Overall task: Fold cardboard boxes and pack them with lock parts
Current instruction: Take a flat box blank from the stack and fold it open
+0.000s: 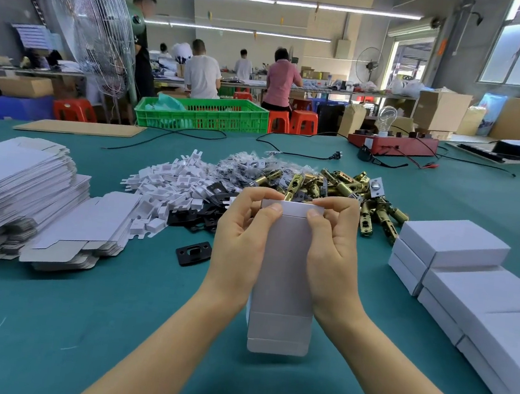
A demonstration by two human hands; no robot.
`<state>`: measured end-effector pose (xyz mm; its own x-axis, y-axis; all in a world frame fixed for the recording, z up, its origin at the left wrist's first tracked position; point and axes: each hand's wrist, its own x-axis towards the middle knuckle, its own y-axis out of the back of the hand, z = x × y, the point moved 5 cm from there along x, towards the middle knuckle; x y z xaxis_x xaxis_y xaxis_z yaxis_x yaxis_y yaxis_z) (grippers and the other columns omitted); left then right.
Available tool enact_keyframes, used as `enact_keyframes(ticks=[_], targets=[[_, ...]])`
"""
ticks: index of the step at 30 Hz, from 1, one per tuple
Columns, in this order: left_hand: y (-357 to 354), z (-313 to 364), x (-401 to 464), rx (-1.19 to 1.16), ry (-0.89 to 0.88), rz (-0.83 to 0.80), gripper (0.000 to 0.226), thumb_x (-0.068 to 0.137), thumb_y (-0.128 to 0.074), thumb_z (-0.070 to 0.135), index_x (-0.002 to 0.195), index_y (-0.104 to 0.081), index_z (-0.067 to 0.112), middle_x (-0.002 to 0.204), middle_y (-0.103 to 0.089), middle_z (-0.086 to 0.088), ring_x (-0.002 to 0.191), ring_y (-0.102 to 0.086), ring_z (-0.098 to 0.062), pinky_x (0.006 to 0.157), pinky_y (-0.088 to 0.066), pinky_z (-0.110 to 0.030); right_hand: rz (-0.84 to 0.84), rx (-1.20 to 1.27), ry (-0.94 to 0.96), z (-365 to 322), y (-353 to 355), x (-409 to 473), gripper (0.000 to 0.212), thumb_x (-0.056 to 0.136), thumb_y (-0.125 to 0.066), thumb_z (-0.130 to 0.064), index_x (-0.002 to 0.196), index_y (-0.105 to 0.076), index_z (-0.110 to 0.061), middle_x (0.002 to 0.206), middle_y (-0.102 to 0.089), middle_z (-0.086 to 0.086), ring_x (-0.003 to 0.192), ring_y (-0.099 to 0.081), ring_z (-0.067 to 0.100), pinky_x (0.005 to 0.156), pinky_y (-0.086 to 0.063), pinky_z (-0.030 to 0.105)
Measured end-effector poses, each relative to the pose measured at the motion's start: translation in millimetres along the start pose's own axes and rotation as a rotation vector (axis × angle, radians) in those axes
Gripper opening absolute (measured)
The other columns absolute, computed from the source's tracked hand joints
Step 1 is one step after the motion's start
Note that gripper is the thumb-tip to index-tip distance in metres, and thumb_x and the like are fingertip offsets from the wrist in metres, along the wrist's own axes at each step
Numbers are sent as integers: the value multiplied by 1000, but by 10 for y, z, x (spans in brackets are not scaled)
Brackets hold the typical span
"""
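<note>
Right now I see both hands raised over the green table point(44, 318), holding a white cardboard box point(286, 264) upright between them at the centre of the view. My left hand point(241, 236) grips the box's left side, its fingers curled over the far top edge and its thumb pressed on the near face just under the top fold. My right hand point(334, 247) mirrors it on the right side, fingers hooked over the top flap and thumb on the near face. The lower flap of the box hangs open toward me, unfolded. Just beyond the hands lies a heap of brass latch bolts point(350, 191), and beside it to the left a pile of white cardboard inserts point(172, 183) and some black strike plates point(191, 215); one black plate point(193, 252) lies apart, nearer to me. On the left sits a tall stack of flat box blanks point(16, 188). On the right, finished white boxes point(469, 279) are stacked in rows. Farther back stand a green plastic crate point(203, 114) and a red test board with a light bulb point(391, 140).
</note>
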<state>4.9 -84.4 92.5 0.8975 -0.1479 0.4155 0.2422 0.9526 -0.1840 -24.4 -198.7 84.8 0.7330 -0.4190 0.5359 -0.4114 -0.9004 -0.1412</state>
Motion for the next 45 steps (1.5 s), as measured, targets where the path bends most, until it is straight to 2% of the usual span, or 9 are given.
enact_keyframes(ticks=[3,13,18,23,28,31,35,41,45], targets=[[0,-15,-6,-10,20,3,12,81,-59,30,79,-69,37,84,-65,2,77,-56,-16,65,-45,-34,8,11,-8,31,17,16,6,88,-44,-28,90,-46,-32,74,-52,-17,69,-46,5,59,-41,21],[33,6,6,-65,3,-33,11,83,-62,27,82,-73,32,81,-66,5,77,-55,-17,60,-44,-34,-31,-8,48,-36,7,24,5,94,-44,-30,89,-44,-30,77,-48,1,68,-44,14,61,-39,33],[33,-32,-5,-60,1,-35,9,84,-62,29,85,-72,31,88,-67,0,82,-56,-21,68,-44,-40,-40,-21,62,-20,25,28,11,101,-44,-19,92,-44,-25,69,-46,-8,61,-42,4,54,-37,20],[41,-17,-22,-18,-76,7,12,89,-60,30,86,-70,34,83,-68,7,77,-58,-12,69,-47,-33,-61,-17,84,-46,6,15,4,96,-44,-26,93,-45,-24,69,-44,-4,61,-40,7,55,-35,23],[45,-21,-25,-36,-64,16,14,88,-60,27,87,-66,40,74,-63,11,68,-52,-8,61,-42,-28,-52,5,89,-59,10,33,11,101,-43,-13,95,-47,-21,72,-47,-3,62,-41,5,56,-35,19],[45,-26,-30,-48,-48,30,17,88,-57,25,81,-66,37,74,-63,11,62,-48,-8,55,-39,-25,-59,-10,77,-57,12,28,15,102,-42,-11,93,-48,-22,76,-47,7,63,-39,12,56,-34,24],[52,-28,-37,-69,-16,36,19,96,-57,16,84,-64,28,70,-62,9,55,-45,-7,49,-38,-20,-59,-39,73,-52,25,27,14,102,-42,-12,92,-48,-20,75,-45,9,62,-37,13,55,-33,24],[69,-10,8,-166,103,1,19,94,-57,5,82,-60,19,67,-60,3,57,-50,-11,51,-39,-25,-68,-82,95,-72,18,16,13,102,-45,-15,91,-47,-23,73,-46,-1,60,-38,4,54,-33,18],[68,-6,17,-154,100,-41,16,92,-61,4,83,-63,17,70,-65,3,61,-55,-11,56,-42,-29,-59,-59,51,-48,35,27,13,101,-47,-17,89,-49,-21,71,-47,-6,59,-39,4,54,-35,17]])
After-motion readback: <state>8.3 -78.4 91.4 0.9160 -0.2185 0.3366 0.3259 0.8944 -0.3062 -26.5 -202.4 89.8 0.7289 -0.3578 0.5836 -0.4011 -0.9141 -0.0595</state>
